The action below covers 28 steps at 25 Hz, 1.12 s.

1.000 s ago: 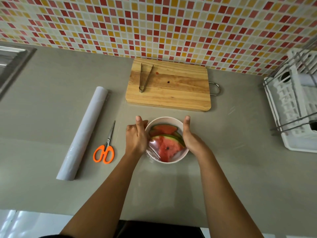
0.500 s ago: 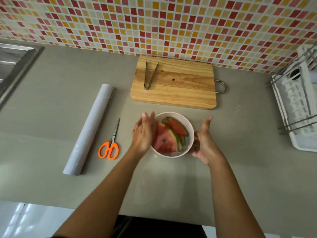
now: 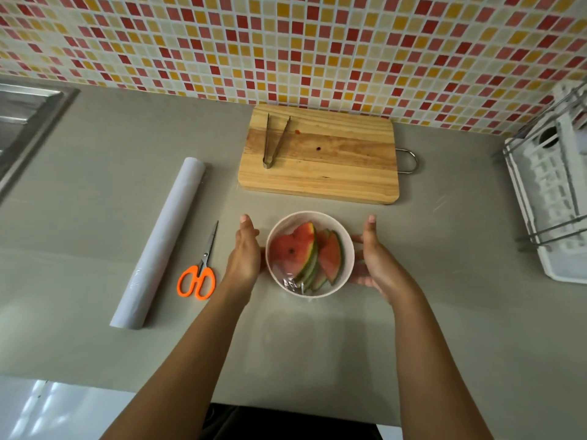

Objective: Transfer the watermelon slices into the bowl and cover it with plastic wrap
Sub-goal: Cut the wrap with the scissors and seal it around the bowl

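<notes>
Bowl [image 3: 305,215] between left hand [image 3: 243,255], right hand [image 3: 378,262]

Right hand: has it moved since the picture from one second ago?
Yes. Judged against the cutting board, the right hand has shifted to the right, away from the bowl's side.

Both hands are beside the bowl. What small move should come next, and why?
Probably press the left hand and right hand inward against the bowl, smoothing the plastic wrap down its sides: the watermelon slices are inside, wrinkled film glints over them, and both open hands flank it.
</notes>
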Motion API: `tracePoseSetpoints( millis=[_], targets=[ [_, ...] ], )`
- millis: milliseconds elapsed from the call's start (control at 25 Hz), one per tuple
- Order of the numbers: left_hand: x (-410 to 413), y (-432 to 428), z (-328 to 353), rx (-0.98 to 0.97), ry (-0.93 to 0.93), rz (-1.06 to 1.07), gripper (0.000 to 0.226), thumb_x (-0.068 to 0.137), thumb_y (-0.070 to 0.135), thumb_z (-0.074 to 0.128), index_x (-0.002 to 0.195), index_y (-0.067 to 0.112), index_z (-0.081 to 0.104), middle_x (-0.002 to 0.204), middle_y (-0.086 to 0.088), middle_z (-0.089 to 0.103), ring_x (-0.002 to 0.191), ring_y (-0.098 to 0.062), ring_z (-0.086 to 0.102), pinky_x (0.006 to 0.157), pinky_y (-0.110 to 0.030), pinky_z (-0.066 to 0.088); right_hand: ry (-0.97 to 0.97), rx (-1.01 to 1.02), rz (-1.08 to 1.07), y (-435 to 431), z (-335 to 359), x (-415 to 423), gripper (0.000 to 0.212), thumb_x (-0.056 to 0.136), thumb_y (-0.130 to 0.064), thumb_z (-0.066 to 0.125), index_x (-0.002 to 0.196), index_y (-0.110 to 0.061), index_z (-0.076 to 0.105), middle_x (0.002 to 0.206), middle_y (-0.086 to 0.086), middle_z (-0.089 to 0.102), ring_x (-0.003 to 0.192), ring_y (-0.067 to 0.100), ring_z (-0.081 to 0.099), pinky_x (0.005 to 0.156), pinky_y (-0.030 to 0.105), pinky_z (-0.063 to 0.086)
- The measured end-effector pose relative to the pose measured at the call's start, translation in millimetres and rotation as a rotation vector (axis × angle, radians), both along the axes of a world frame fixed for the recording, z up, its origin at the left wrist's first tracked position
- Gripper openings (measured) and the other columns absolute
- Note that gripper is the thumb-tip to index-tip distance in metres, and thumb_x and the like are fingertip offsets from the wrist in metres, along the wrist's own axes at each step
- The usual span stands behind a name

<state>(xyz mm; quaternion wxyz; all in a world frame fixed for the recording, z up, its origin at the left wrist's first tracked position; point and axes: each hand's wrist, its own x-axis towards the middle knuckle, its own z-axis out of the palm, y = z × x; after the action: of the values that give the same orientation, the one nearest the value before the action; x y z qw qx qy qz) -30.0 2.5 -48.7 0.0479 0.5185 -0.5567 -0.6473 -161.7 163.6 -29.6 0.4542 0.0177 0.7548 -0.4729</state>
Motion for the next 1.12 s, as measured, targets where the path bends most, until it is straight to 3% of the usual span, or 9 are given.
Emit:
tracePoseSetpoints(
  millis=[80,200,320,440,520,720,880,1000,1120],
  targets=[
    [-14,-11,2,-0.081,-0.017,-0.113,0.072,0.092,0.066,0.016,0.125,0.016,0.055,0.119,-0.017,0.064,0.11,-0.031,0.059,0.104,-0.047,0.041,0.016,0.094,0.106,5,-2,-5,0.084,0.067,-0.086,0.008,0.089,-0.028,0.065,0.085,0.003,0.075,0.088,0.019,0.068,0.083,0.039,0.052],
    [-32,-20,0,-0.169,-0.109,-0.392,0.069,0.096,0.057,0.024,0.108,0.003,0.066,0.106,-0.016,0.065,0.1,-0.029,0.06,0.089,-0.036,0.047,0.196,0.235,0.238,-11,-11,-26,0.087,0.08,-0.075,0.007,0.095,-0.015,0.068,0.104,0.012,0.069,0.101,0.025,0.061,0.093,0.039,0.044],
    [-49,-22,5,-0.038,0.009,-0.435,0.054,0.099,0.043,0.037,0.094,-0.001,0.067,0.085,-0.01,0.066,0.083,-0.021,0.061,0.067,-0.027,0.047,0.095,0.167,0.284,-38,-14,-47,0.069,0.082,-0.067,0.031,0.11,-0.013,0.065,0.115,0.012,0.065,0.111,0.026,0.058,0.102,0.039,0.04],
    [-60,-28,7,0.052,0.108,-0.452,0.029,0.094,0.028,0.054,0.081,0.006,0.067,0.076,-0.006,0.063,0.072,-0.016,0.058,0.062,-0.021,0.046,-0.02,0.103,0.297,-47,-16,-59,0.022,0.069,-0.038,0.058,0.074,-0.019,0.066,0.086,0.009,0.066,0.082,0.025,0.061,0.084,0.037,0.046],
    [-64,-34,6,0.106,0.117,-0.462,0.016,0.087,0.02,0.062,0.08,0.009,0.071,0.08,-0.007,0.064,0.074,-0.016,0.058,0.068,-0.025,0.047,-0.09,0.052,0.192,-48,-19,-63,0.011,0.073,-0.026,0.062,0.072,-0.016,0.067,0.079,0.008,0.066,0.071,0.023,0.061,0.078,0.035,0.05],
    [-86,-40,9,0.181,0.009,-0.489,0.039,0.089,0.037,0.06,0.098,0.001,0.071,0.09,-0.011,0.071,0.082,-0.02,0.065,0.08,-0.031,0.053,-0.258,-0.094,-0.069,-57,-27,-60,0.026,0.091,-0.027,0.051,0.071,-0.014,0.063,0.059,0.005,0.065,0.056,0.019,0.06,0.061,0.028,0.052],
    [-102,-37,15,0.275,0.047,-0.55,0.01,0.085,0.011,0.064,0.079,0.004,0.066,0.065,-0.003,0.068,0.058,-0.013,0.065,0.055,-0.022,0.053,-0.256,-0.23,-0.237,-53,-27,-58,0.025,0.087,-0.034,0.054,0.094,-0.01,0.061,0.078,0.01,0.064,0.069,0.026,0.06,0.068,0.034,0.05],
    [-103,-34,13,0.287,0.08,-0.508,0.018,0.092,0.016,0.058,0.075,0.009,0.061,0.063,-0.004,0.064,0.056,-0.015,0.061,0.056,-0.023,0.053,-0.169,-0.3,-0.13,-40,-28,-58,0.03,0.09,-0.041,0.05,0.087,-0.014,0.063,0.07,0.002,0.068,0.064,0.019,0.065,0.068,0.032,0.052],
    [-98,-33,10,0.149,0.092,-0.615,0.027,0.095,0.03,0.053,0.084,0.008,0.066,0.08,-0.008,0.067,0.071,-0.02,0.063,0.069,-0.029,0.053,-0.115,-0.31,-0.053,-23,-28,-51,0.012,0.091,-0.037,0.051,0.094,-0.026,0.055,0.075,-0.005,0.058,0.068,0.011,0.058,0.072,0.031,0.049]
  ],
)
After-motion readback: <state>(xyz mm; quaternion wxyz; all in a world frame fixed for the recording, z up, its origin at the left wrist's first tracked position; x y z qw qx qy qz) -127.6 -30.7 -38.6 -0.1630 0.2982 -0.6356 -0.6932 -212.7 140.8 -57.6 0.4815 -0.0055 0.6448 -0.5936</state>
